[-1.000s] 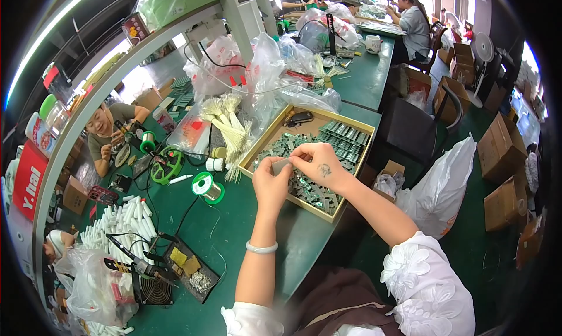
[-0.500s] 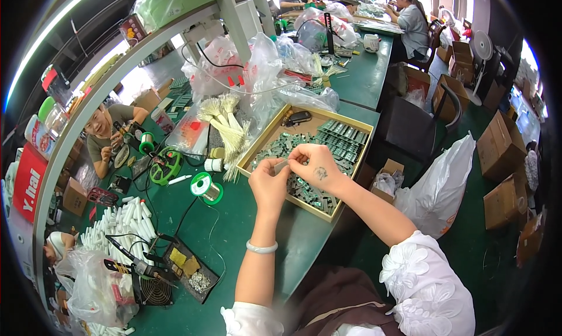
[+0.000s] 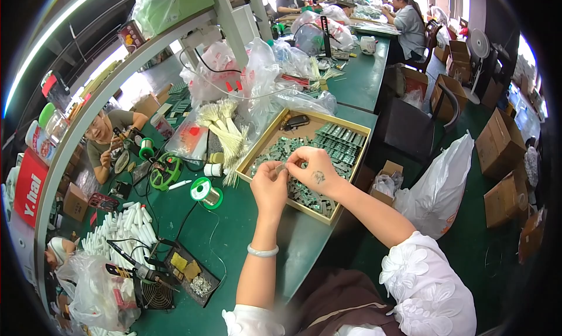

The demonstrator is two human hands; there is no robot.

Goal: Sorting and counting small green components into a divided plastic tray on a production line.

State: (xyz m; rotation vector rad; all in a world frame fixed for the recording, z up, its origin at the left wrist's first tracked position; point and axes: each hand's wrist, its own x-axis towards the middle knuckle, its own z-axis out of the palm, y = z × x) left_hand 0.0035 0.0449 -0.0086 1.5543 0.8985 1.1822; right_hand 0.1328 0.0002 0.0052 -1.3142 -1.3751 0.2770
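Over a shallow yellow-rimmed cardboard tray [image 3: 355, 171], my two hands meet, fingertips almost touching. My left hand [image 3: 268, 188] is closed in a pinch on a small flat piece, apparently a small circuit board [image 3: 281, 168], mostly covered by the fingers. From the other side, the thumb and forefinger of my right hand [image 3: 316, 171] pinch at the same piece. Beneath them, many small green circuit boards [image 3: 308, 196] lie loose in the tray. Joined panels of boards [image 3: 341, 141] lie at its far right, and a dark key-fob-like object [image 3: 297, 121] rests in the far corner.
Left of the tray are a bundle of pale wires [image 3: 223, 128], a solder spool [image 3: 206, 192] and a soldering iron [image 3: 146, 271] by a tray with sponges [image 3: 186, 267]. White tubes [image 3: 126, 227] are piled beyond. A black chair [image 3: 413, 125] stands right; a co-worker [image 3: 105, 137] sits across.
My fingers have shifted slightly around the small piece, with the right fingertips drawn a little toward the left hand. The view has moved slightly; the tray's contents look the same.
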